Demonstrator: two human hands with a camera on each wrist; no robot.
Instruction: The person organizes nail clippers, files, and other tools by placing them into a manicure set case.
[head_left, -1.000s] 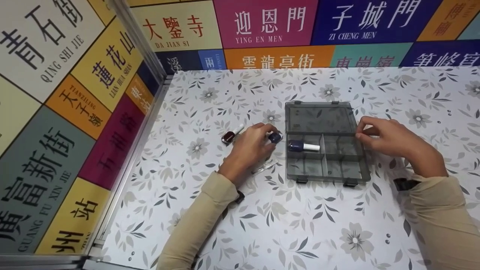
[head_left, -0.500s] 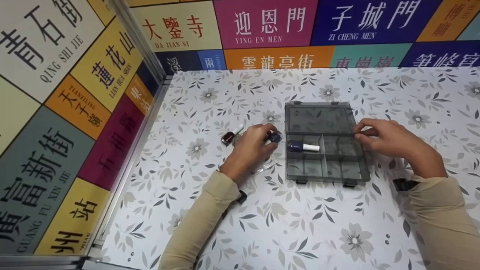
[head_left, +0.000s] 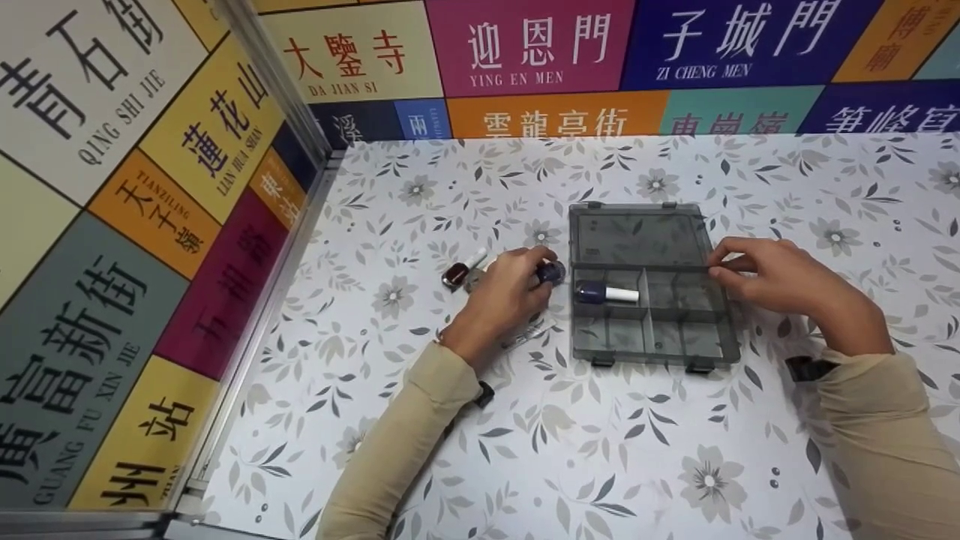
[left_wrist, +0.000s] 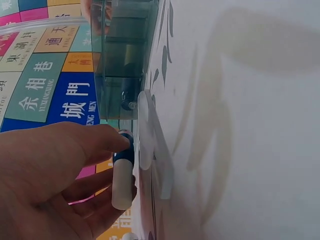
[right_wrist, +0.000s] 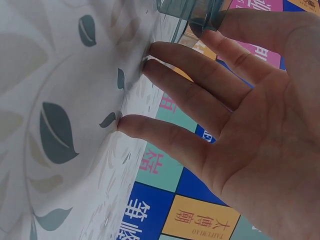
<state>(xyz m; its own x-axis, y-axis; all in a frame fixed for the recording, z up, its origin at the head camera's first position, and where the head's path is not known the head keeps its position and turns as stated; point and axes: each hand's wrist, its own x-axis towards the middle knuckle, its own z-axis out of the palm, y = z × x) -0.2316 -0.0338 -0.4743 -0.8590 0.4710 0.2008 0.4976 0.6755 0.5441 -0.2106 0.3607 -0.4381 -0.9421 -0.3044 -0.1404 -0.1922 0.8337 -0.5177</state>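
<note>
In the head view my left hand (head_left: 504,291) is left of a smoky see-through compartment case (head_left: 646,354). Its thumb and fingers pinch a dark blue nail polish bottle (head_left: 551,273); the left wrist view shows the white cap (left_wrist: 122,187) pointing away from the case. A second dark blue nail polish bottle (head_left: 592,292) with a white cap lies on its side in the case. On the right side, my right hand (head_left: 787,276) pinches the case's edge between thumb and index finger. Its other fingertips (right_wrist: 125,123) rest on the table in the right wrist view.
A dark red nail polish bottle (head_left: 455,275) lies left of my left hand, beside something mostly hidden by that hand. Clear flat pieces (head_left: 527,336) lie below it. The flower-patterned tabletop (head_left: 600,450) meets printed panels (head_left: 536,45) at the back and left.
Almost nothing differs. My left hand and the blue nail polish bottle stay beside the case, and the right hand keeps its grip on the edge after a very slight shift left.
</note>
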